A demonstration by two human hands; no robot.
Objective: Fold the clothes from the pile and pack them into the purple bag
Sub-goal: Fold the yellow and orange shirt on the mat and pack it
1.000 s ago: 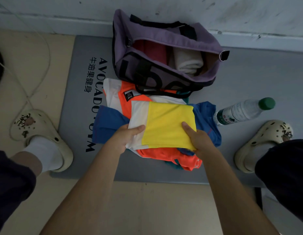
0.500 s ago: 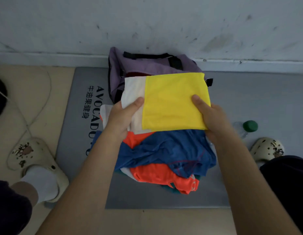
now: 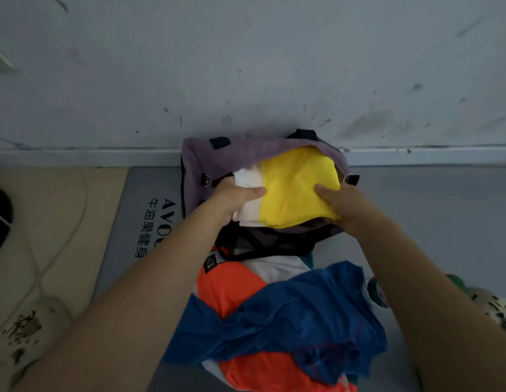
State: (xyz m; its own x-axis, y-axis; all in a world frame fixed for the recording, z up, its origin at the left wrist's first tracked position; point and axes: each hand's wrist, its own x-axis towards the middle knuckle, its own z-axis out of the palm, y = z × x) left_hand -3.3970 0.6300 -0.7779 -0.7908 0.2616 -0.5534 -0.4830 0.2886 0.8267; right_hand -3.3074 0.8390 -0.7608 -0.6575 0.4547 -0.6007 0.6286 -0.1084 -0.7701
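Observation:
The purple bag (image 3: 234, 154) lies open on the grey mat against the wall. A folded yellow and white garment (image 3: 294, 188) sits partly inside its opening. My left hand (image 3: 234, 198) grips the garment's white left edge, thumb on top. My right hand (image 3: 345, 206) grips its yellow right edge, also with the thumb on top. The pile of clothes (image 3: 274, 321) lies on the mat just in front of the bag: a crumpled blue garment over orange and white ones.
The grey mat (image 3: 127, 222) with black lettering lies on a beige floor. A white cord (image 3: 62, 244) runs along the left. A pale clog (image 3: 22, 332) is at lower left, another (image 3: 497, 306) at right beside a bottle (image 3: 377, 290). The wall stands directly behind the bag.
Both hands lifted the folded yellow and white garment off the pile, carried it forward and lowered it into the bag's opening. The camera view tilted up toward the wall.

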